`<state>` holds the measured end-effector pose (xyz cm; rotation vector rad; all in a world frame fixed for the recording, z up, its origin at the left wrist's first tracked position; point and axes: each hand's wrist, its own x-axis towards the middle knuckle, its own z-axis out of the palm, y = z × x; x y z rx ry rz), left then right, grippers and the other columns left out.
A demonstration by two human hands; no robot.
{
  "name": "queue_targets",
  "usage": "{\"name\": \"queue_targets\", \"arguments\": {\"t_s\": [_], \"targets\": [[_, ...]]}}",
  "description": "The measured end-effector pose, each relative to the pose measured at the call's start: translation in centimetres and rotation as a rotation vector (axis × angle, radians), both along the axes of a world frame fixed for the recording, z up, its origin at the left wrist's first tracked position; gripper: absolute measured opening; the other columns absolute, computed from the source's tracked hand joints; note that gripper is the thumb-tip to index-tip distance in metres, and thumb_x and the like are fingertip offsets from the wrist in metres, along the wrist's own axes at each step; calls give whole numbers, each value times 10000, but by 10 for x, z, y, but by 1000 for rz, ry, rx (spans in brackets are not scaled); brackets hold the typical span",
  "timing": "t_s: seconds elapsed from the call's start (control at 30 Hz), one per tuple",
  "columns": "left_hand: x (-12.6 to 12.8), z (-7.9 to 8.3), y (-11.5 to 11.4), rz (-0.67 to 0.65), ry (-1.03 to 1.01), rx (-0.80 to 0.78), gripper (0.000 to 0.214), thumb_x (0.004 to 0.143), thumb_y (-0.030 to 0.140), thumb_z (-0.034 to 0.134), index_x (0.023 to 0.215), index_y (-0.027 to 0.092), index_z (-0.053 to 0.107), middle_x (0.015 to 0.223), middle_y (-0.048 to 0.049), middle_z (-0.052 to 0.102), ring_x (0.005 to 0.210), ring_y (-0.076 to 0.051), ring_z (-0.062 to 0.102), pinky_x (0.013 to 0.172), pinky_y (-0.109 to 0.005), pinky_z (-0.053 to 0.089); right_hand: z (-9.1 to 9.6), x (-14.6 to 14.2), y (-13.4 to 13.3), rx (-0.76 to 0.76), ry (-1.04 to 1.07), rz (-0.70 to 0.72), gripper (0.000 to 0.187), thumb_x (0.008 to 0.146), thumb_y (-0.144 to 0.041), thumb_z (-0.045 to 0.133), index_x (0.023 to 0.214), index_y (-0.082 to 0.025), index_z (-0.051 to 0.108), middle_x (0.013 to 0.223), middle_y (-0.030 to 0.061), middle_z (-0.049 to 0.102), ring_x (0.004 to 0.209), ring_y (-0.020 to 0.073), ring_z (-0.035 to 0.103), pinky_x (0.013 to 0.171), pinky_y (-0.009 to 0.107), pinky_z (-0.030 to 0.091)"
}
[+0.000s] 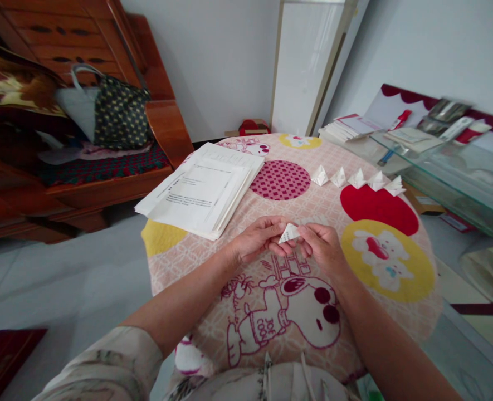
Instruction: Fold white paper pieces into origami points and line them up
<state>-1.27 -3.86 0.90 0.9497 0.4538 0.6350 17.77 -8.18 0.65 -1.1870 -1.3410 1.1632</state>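
Between my two hands, above the middle of the table, is a small folded paper triangle (pixel 288 233) with print on it. My left hand (pixel 263 236) pinches its left side, the thumb on top. The fingers of my right hand (pixel 320 243) close on its right corner. Beyond my hands, toward the back right of the table, several folded white paper pieces (pixel 338 177) stand in a row, each with a pointed top. To the left lies a thick stack of printed paper sheets (pixel 200 192).
A patterned cloth (pixel 246 289) with cartoon figures covers the round table. At the right, a glass shelf (pixel 450 172) holds papers and a metal container (pixel 447 114). A wooden bench (pixel 169 128) with a dotted bag (pixel 121 111) stands at the left.
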Motion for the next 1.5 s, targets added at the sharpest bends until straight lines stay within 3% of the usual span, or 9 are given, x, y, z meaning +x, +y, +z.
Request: {"name": "queue_targets", "arguments": {"t_s": [0.17, 0.5, 0.83, 1.0, 1.27, 1.5], "targets": [[-4, 1, 1, 17, -23, -14, 406, 863, 321, 763, 1212, 129, 690, 921, -84, 749, 714, -132, 727, 631, -192, 595, -3, 3, 1, 53, -90, 4, 443, 945, -490, 577, 613, -197, 564, 466, -18, 545, 413, 109, 485, 449, 249, 382], [0, 1, -1, 69, -57, -130, 289, 822, 156, 784, 1106, 132, 735, 950, -54, 745, 746, -91, 701, 701, -179, 588, 0, 2, 1, 131, -217, -73, 443, 956, -476, 568, 603, -209, 558, 476, -12, 558, 430, 116, 494, 454, 246, 393], [3, -2, 2, 172, -31, -164, 274, 705, 143, 872, 947, 92, 753, 876, -43, 748, 745, -86, 687, 730, -191, 566, -5, -5, 1, 84, -156, -82, 415, 923, -518, 614, 662, -196, 594, 504, -20, 563, 426, 102, 510, 421, 220, 390], [4, -3, 2, 189, 20, -38, 312, 699, 204, 880, 952, 88, 739, 862, -59, 752, 744, -109, 695, 719, -225, 557, -9, -7, 3, -26, -72, -62, 435, 881, -594, 634, 743, -182, 633, 556, -2, 619, 432, 116, 566, 396, 211, 418], [6, -7, 3, 214, 108, 182, 345, 698, 285, 872, 947, 96, 726, 821, -65, 748, 697, -123, 678, 701, -262, 548, -10, -7, 0, -26, -94, 25, 427, 917, -589, 587, 785, -184, 623, 584, 1, 632, 448, 125, 604, 381, 197, 402], [2, -11, 6, 188, 127, 213, 383, 708, 267, 851, 1013, 98, 693, 834, -71, 756, 677, -142, 705, 666, -263, 541, -11, -8, 3, -33, 30, 34, 320, 908, -479, 612, 940, -170, 690, 747, 32, 695, 517, 149, 644, 409, 238, 492]]}}
